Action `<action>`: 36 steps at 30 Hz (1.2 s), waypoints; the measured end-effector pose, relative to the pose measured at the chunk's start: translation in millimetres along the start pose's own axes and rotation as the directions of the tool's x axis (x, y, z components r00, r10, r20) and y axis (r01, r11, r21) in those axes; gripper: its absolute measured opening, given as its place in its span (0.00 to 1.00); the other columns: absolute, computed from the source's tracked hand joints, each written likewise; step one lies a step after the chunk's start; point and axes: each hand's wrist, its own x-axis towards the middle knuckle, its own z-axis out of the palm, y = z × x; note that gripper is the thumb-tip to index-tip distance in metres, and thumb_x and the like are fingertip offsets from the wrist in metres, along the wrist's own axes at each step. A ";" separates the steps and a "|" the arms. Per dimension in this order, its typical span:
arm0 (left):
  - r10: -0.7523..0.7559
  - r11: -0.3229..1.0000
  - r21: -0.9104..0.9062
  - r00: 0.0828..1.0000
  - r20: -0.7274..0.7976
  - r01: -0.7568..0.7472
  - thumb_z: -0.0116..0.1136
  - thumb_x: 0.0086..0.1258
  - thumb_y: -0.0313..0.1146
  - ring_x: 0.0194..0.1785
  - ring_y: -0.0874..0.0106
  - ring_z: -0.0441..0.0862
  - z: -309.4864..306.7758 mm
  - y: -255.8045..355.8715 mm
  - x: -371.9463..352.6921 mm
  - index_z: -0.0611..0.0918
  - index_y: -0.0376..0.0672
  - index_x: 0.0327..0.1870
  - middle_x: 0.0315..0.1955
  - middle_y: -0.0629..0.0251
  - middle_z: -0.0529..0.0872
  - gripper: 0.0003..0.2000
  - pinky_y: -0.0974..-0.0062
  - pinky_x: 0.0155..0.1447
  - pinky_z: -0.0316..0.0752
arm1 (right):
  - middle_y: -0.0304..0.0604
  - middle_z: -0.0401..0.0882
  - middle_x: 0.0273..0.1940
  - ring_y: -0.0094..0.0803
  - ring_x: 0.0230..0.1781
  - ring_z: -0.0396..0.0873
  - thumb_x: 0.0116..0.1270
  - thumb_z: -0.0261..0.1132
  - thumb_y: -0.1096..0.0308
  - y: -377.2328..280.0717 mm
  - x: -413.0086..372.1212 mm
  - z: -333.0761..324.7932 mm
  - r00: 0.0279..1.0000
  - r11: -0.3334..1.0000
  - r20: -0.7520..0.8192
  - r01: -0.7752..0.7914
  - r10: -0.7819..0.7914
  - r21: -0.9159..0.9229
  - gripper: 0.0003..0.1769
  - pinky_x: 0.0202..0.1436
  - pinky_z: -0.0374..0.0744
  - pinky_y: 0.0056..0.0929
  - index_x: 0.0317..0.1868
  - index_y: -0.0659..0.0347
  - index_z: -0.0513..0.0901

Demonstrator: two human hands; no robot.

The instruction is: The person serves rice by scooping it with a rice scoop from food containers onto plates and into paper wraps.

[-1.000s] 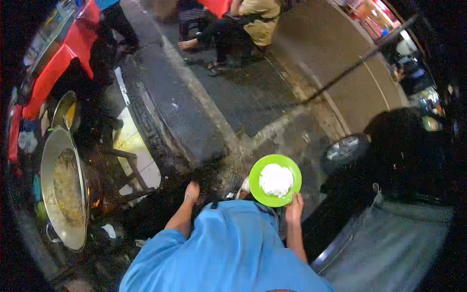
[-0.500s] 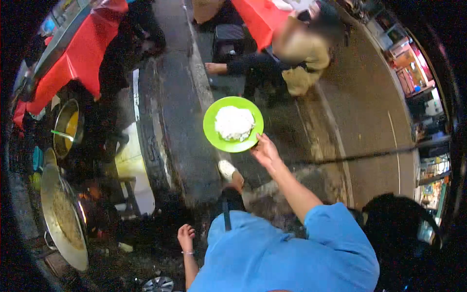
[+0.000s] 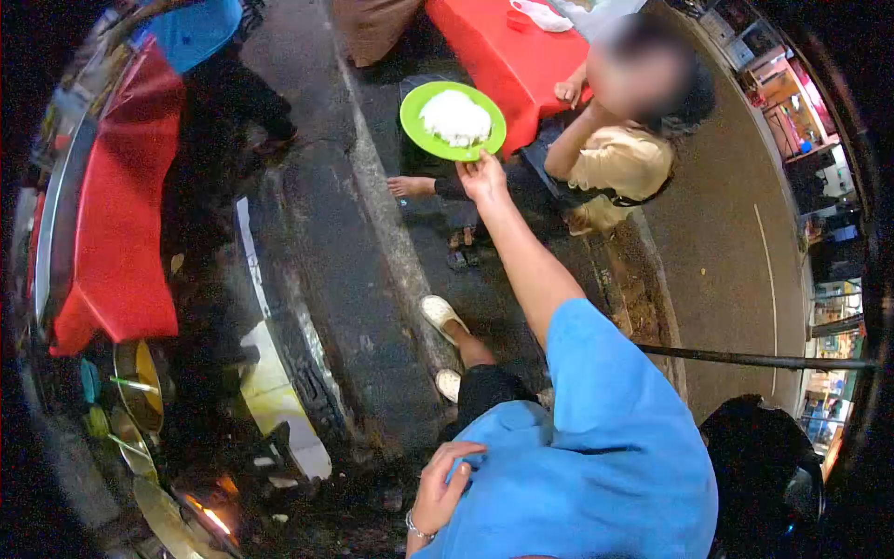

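- The plate (image 3: 409, 117) is round, bright lime green and glossy, with a broad smooth rim.
- White rice (image 3: 454, 117) sits on it in one rounded heap, with green showing all around and a few loose grains at the lower edge.
- The plate is held out in the air at arm's length, beside the near edge of a red-covered tabletop (image 3: 494, 56); whether they touch, I cannot tell.
- The right hand (image 3: 484, 177) pinches the plate's near rim, thumb on top, the other fingers mostly hidden beneath.
- The left hand (image 3: 441, 486) rests against the front of the blue shirt (image 3: 619, 456), fingers loosely bent and thumb apart, with one bracelet (image 3: 419, 527) at the wrist.
- Counted: one plate, one heap of rice, two pale shoes (image 3: 438, 315) on the wearer's feet.
- One person (image 3: 619, 163) in a tan top sits at the tabletop, where one white plastic bag (image 3: 543, 16) lies.
- At the lower left are two metal pots (image 3: 152, 396), each with a green-handled utensil, and one large wok (image 3: 169, 524) beside one bright flame (image 3: 210, 513).
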 end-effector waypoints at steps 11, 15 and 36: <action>-0.157 0.984 -0.069 0.985 0.072 0.162 0.50 0.75 0.39 0.52 0.57 0.77 -53.5 41.6 153.9 0.79 0.33 0.46 0.47 0.51 0.79 0.15 0.64 0.57 0.69 | 0.45 0.81 0.44 0.40 0.41 0.81 0.74 0.51 0.61 -122.9 323.8 59.0 0.927 0.940 -0.236 0.324 -0.291 0.112 0.15 0.45 0.84 0.44 0.54 0.60 0.73; -0.219 0.962 -0.198 0.963 -0.157 0.187 0.46 0.77 0.43 0.45 0.69 0.78 -72.1 56.4 187.4 0.80 0.35 0.47 0.48 0.58 0.81 0.18 0.69 0.51 0.71 | 0.45 0.82 0.43 0.39 0.42 0.82 0.74 0.51 0.59 -154.9 364.7 55.1 0.904 0.900 -0.266 0.391 -0.336 0.192 0.15 0.48 0.83 0.45 0.51 0.58 0.75; 0.207 0.978 0.020 0.978 0.023 -0.208 0.51 0.73 0.34 0.55 0.60 0.75 -0.3 33.0 179.7 0.79 0.35 0.48 0.50 0.56 0.79 0.12 0.66 0.61 0.69 | 0.41 0.77 0.31 0.34 0.29 0.76 0.65 0.61 0.65 95.2 123.3 -126.4 0.967 0.879 0.204 -0.036 0.150 -0.476 0.07 0.31 0.76 0.33 0.40 0.58 0.77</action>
